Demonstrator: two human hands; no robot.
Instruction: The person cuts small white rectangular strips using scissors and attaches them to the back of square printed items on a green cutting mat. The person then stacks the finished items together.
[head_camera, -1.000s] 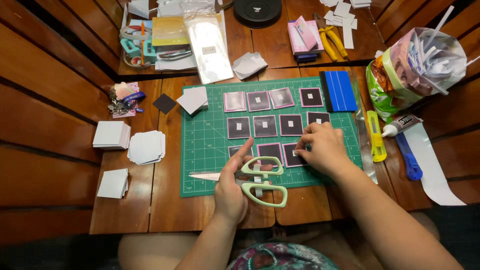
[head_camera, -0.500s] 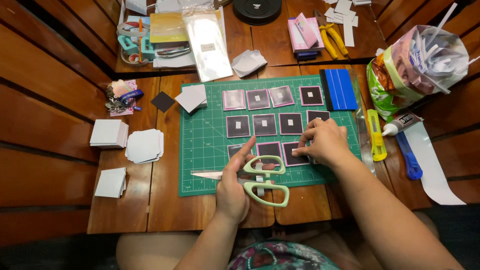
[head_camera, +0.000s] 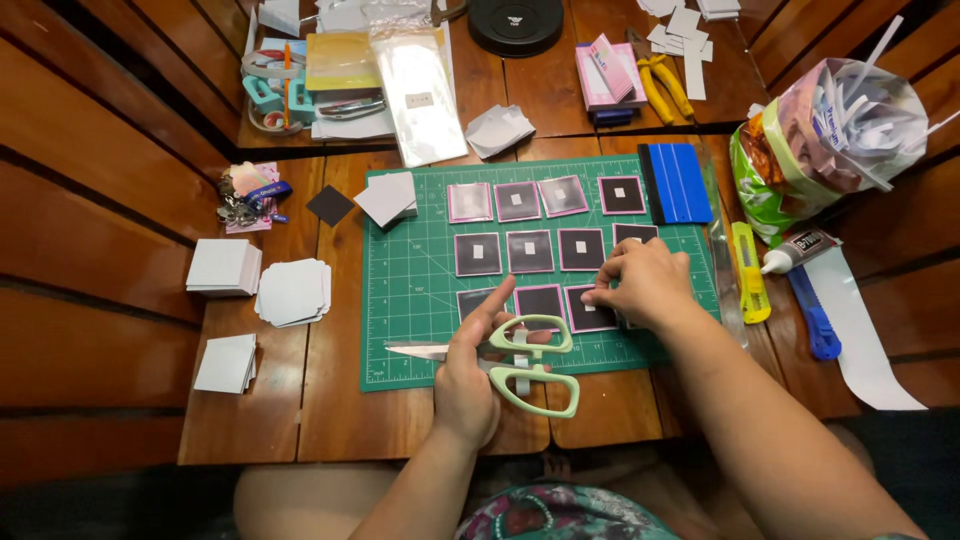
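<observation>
Nearest the body, the left hand (head_camera: 470, 385) lies at the front edge of the green cutting mat (head_camera: 410, 290) with its fingers curled loosely about the pale green scissors (head_camera: 520, 365); the handles point right, the blades run left, flat along the mat's front margin, and the blades look closed. Whether the fingers pass through a loop or only rest on it I cannot tell. Just beyond and to the right, the right hand (head_camera: 640, 282) bends down over the front row of black squares with pink borders (head_camera: 540, 300), its fingertips pinched together on the edge of one square; how firmly it is gripped does not show. Two further rows of the same squares lie behind, each with a small white patch at its centre. At the mat's far right corner sits a blue squeegee (head_camera: 678, 183). Right of the mat lie a yellow utility knife (head_camera: 748, 270), a blue one (head_camera: 812, 322) and a glue bottle (head_camera: 795, 250). Left of the mat, on the wooden table (head_camera: 330, 420), are stacks of white cards (head_camera: 292, 292). Farthest off stand a clear sleeve (head_camera: 420, 95) and yellow pliers (head_camera: 665, 85).
</observation>
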